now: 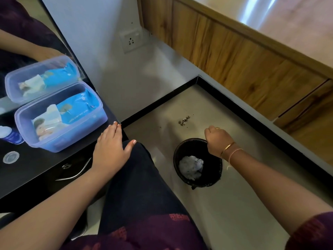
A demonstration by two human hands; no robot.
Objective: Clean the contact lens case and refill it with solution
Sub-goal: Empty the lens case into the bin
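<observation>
- The left hand [110, 150] lies flat on the near right corner of the black table [36, 170]. Its fingers are straight and together, the thumb is spread to the right, and it holds nothing.
- The right hand [217, 140] hangs over the far rim of the black bin [215, 175] on the floor [234, 195]. Its fingers are curled under and only its back shows, so I cannot tell if something is inside the fist.
- Thin bangles [228, 150] sit on the right wrist.
- A crumpled white tissue [191, 166] lies in the bin.
- A small round clear piece [11, 157] lies on the table at the far left, well apart from both hands. It may be a part of the lens case, but it is too small to be sure.
- Just behind it stands a blue bottle [10, 136] with a white cap, cut by the left edge of the view.
- A clear plastic box [59, 147] without lid stands on the table, to the right of the bottle and near the left hand. A blue pack of wipes [79, 107] lies inside it.
- A mirror [27, 42] behind the table repeats the box.
- The person's leg [140, 177] in dark cloth is between the table and the bin.
- Some small dry bits [184, 121] lie on the floor beyond the bin.
- A wall socket [131, 40] is on the white wall, and a wooden panel [234, 56] runs along the right side.
</observation>
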